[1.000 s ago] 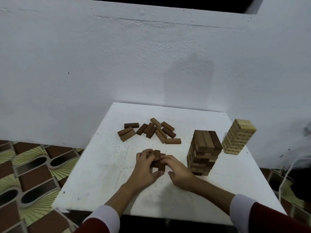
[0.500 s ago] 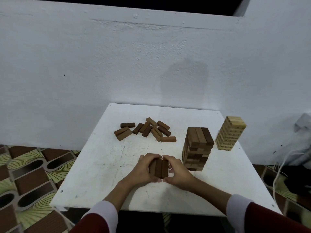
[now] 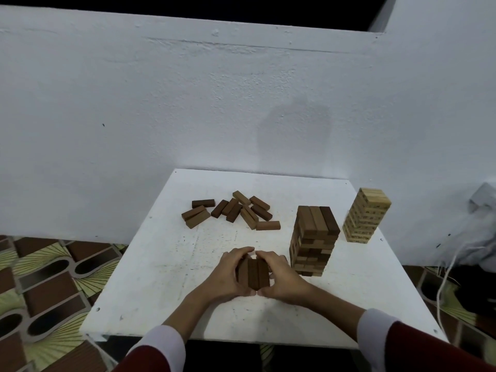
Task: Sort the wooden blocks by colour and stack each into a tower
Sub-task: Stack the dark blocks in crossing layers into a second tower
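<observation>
On the white table my left hand and my right hand cup a small set of three dark brown blocks lying side by side, fingers curled round its ends and sides. Right of my hands stands a brown tower of mixed mid and dark brown blocks. Further right, near the table's edge, a pale wood tower stands. Several loose brown blocks lie scattered at the far middle of the table.
A white wall rises just behind the table. Patterned floor tiles show on the left. White cables and a pale bundle lie off the table's right side.
My hands have closed in round the three dark blocks, squaring them into a neat row. The view has shifted slightly; the towers and the loose blocks have not moved.
</observation>
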`<state>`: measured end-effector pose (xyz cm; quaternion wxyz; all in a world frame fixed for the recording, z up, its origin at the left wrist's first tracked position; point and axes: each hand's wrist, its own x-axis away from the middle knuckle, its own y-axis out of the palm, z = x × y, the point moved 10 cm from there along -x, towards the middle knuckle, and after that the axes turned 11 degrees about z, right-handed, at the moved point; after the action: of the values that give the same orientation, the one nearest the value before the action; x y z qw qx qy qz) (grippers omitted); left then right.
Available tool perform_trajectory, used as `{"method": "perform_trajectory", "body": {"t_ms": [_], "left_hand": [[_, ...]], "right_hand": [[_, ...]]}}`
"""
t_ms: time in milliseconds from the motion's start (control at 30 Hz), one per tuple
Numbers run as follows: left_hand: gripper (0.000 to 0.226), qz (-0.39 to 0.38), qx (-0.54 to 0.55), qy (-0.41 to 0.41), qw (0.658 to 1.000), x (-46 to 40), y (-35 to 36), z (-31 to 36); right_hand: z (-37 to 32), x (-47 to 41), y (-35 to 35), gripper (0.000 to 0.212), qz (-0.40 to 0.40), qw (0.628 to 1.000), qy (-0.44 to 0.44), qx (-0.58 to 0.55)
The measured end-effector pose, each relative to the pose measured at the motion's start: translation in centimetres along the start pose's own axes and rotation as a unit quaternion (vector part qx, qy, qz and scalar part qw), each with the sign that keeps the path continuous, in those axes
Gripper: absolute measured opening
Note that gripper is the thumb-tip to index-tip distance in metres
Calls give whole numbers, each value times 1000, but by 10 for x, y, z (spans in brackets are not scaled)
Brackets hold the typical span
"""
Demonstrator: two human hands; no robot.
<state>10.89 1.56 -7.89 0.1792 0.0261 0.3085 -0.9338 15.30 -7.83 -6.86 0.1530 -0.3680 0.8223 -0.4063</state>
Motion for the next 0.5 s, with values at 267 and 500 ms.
{"method": "perform_trajectory", "body": {"t_ms": [267,500], "left_hand": [[104,20,29,-52,998,-1,-8,-8],[125,-22,-6,-47,999,7,3,2]], "right_hand": [[4,2,-8,70,31,999,15,-4],[0,0,-3,64,59,997,0,42]]}}
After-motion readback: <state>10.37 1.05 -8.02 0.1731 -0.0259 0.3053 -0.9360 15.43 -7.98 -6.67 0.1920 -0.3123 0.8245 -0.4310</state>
